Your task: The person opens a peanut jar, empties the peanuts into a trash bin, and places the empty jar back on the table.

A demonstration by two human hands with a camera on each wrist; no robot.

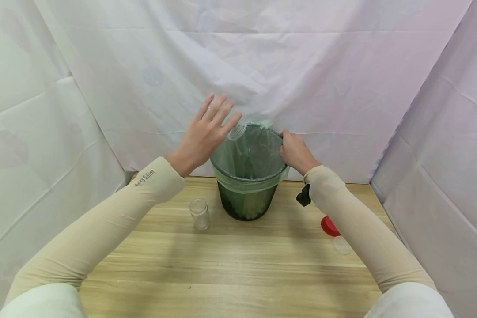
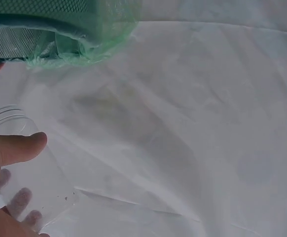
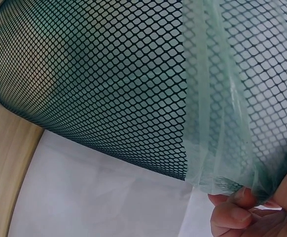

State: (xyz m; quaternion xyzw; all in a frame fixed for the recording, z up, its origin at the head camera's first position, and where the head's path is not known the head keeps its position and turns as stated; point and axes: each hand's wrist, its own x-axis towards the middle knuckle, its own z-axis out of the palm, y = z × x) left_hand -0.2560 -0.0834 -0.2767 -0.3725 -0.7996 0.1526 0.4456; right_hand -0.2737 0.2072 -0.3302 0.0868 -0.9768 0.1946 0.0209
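Observation:
A clear jar (image 1: 237,131), tilted with its threaded mouth toward the bin, is held in my left hand (image 1: 206,132). In the left wrist view the thumb and fingers lie around the jar's clear wall (image 2: 50,182), with a few small specks inside. The dark mesh bin (image 1: 248,205) stands near the table's back edge, lined with a thin green plastic bag (image 1: 232,152) folded over its rim. At the bin's right side my right hand (image 1: 296,150) grips the rim and the bag's edge; the right wrist view shows curled fingers (image 3: 232,217) there.
A second clear jar (image 1: 200,215) without a lid stands on the wooden table (image 1: 222,274), left of the bin. To the right lie a red lid (image 1: 330,226) and a translucent disc (image 1: 342,245), close to the right forearm. White cloth (image 1: 322,79) hangs behind and on both sides.

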